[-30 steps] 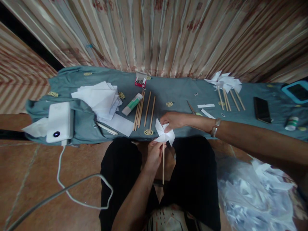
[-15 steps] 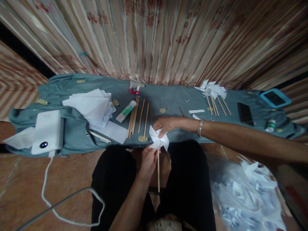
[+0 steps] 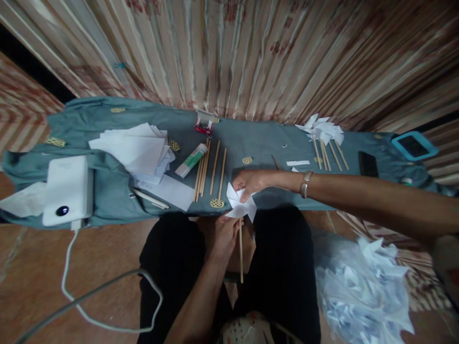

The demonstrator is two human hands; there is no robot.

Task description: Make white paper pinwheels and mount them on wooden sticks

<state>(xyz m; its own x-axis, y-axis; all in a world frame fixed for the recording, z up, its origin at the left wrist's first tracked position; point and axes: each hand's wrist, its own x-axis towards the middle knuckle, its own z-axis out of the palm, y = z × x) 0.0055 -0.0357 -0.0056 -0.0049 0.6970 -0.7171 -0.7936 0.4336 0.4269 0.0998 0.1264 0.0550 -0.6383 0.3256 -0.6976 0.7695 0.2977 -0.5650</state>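
Note:
A white paper pinwheel [image 3: 246, 209] on a wooden stick [image 3: 241, 258] is held over my lap at the table's front edge. From below, my left hand [image 3: 226, 235] is closed around the top of the stick, just under the paper blades. My right hand [image 3: 249, 182] reaches in from the right, its fingers bent and its thumb pressed on the pinwheel's middle. What lies under that thumb is hidden. Several loose wooden sticks [image 3: 222, 174] lie on the cloth just beyond, to the left of my right hand.
A red box of small pins [image 3: 203, 125], a glue tube [image 3: 191, 160], stacked paper [image 3: 136, 148] and a white device [image 3: 68, 191] with a cable occupy the left. Finished pinwheels [image 3: 324, 131], a black phone [image 3: 367, 164] and a blue-framed device [image 3: 415, 145] lie right. A paper-filled bag [image 3: 362, 291] stands on the floor.
The view has shifted slightly. Both hands stay on the pinwheel, with the right thumb still pressing its middle. Nothing was let go or picked up.

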